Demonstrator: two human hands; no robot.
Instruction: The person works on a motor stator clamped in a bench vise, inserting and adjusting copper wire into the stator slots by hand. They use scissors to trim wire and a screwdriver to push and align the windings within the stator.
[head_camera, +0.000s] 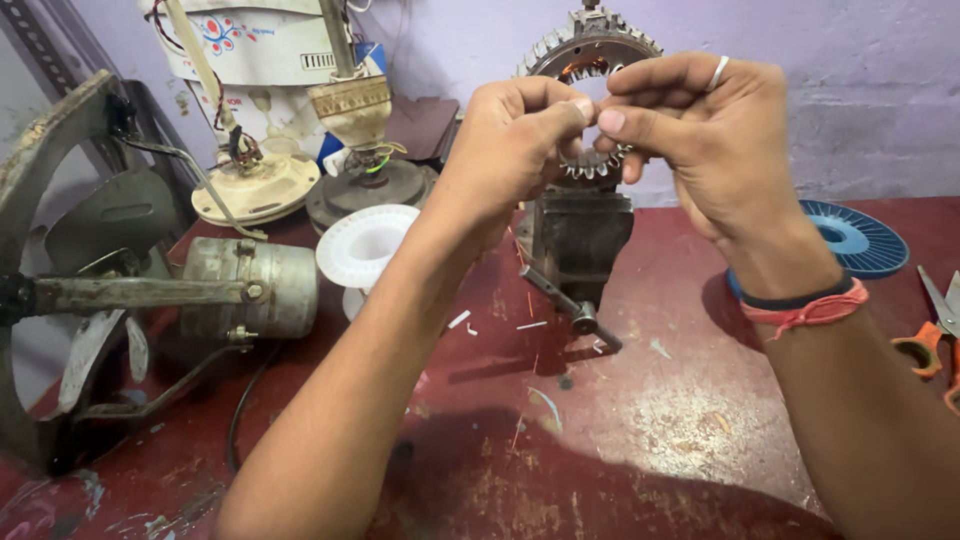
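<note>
A toothed metal stator ring (590, 45) with copper windings stands upright, clamped in a dark bench vise (578, 240) on the red workbench (640, 400). Both hands are raised in front of the ring. My left hand (510, 145) has its thumb and fingers pinched together close to the ring's lower teeth. My right hand (690, 130), with a ring on one finger and an orange wristband, pinches too, fingertips meeting those of the left hand. Whatever sits between the fingertips is too small to make out.
An exhaust fan with a grey motor (245, 290) lies at the left. A white plastic spool (362, 245) stands beside it. Old fan bases and motor parts (255, 185) crowd the back. A blue ribbed disc (860, 240) and orange-handled scissors (935, 340) lie at the right.
</note>
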